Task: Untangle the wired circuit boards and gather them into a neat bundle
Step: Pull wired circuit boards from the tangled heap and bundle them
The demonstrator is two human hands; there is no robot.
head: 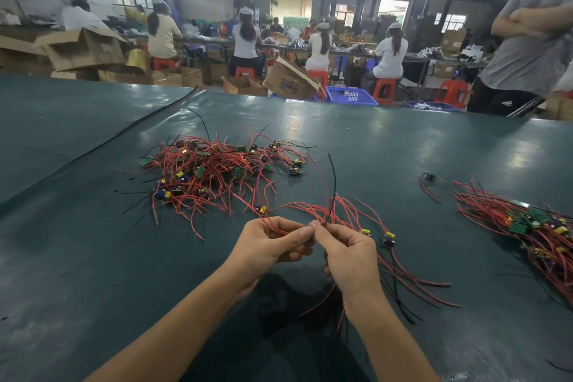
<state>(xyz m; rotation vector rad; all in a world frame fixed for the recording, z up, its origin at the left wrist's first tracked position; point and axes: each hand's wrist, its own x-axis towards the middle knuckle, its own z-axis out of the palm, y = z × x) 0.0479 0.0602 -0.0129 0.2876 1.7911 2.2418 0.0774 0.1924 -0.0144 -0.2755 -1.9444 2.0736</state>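
One table (403, 146): dark green sheet, fills my view.
Tangled heap (217, 170): 11 o'clock from my hands; red and black leads knotted round small green boards.
Sorted bundle (527, 223): 3 o'clock, leads roughly parallel, well apart from heap.
Held cluster (388, 239): few boards on red leads, trailing toward 5 o'clock.
Left hand (273, 245): curled, thumb and forefinger pinching the cluster's red leads.
Right hand (347, 254): pinching same leads plus black lead (335, 189) rising toward 12.
Stray board (430, 177): 2 o'clock, near bundle.
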